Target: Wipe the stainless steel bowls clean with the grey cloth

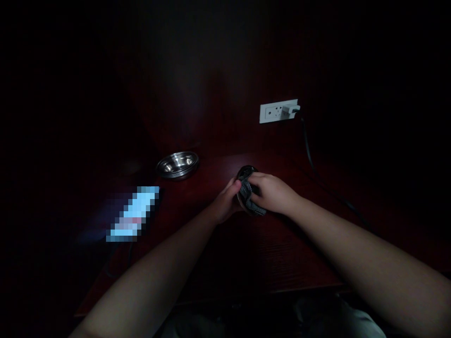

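Note:
My left hand [226, 202] is closed on the side of a dark, shiny, round-rimmed bowl [247, 169], its thumb over the near rim. A grey textured cloth [258, 209] is bunched inside it and hangs over the edge. With bent fingers, my right hand [274, 191] presses the cloth into the bowl from the right. Both hands are above the middle of the dark red table [246, 253]. The bowl's underside and some of my fingertips are hidden.
Shiny metal bowls [178, 164] are stacked at the back left. Nearer lies a lit phone [136, 213], its screen blurred out. A white wall socket [271, 112] holds a plug [291, 109], whose dark cable [308, 150] runs down to the right. Deep shadow covers both sides.

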The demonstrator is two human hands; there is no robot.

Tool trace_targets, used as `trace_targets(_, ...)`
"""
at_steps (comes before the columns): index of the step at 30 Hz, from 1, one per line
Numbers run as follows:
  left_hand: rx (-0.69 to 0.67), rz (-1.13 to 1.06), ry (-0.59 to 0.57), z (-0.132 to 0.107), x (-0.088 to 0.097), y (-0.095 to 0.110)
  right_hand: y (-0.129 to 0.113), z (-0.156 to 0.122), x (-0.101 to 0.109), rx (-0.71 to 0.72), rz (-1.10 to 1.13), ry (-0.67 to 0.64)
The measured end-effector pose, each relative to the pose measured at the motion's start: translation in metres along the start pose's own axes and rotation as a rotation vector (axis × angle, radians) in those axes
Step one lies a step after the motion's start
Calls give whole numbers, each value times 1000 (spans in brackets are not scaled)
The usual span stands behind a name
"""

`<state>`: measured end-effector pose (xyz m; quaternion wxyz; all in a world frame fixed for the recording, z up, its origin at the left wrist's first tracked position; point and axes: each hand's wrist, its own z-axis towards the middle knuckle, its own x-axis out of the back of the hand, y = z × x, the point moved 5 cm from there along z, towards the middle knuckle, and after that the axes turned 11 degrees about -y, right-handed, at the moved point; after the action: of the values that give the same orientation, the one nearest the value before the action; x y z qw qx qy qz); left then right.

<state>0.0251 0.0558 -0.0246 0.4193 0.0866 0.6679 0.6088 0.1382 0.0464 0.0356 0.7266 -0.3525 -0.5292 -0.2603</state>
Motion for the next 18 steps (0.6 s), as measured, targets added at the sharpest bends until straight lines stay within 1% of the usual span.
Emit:
trace_targets(6,-2,19,-1,0,0,0,1,1,-1,9,7,-6)
trace_targets(18,-16,-22,1,0,0,0,1,1,-2,25,21,-3)
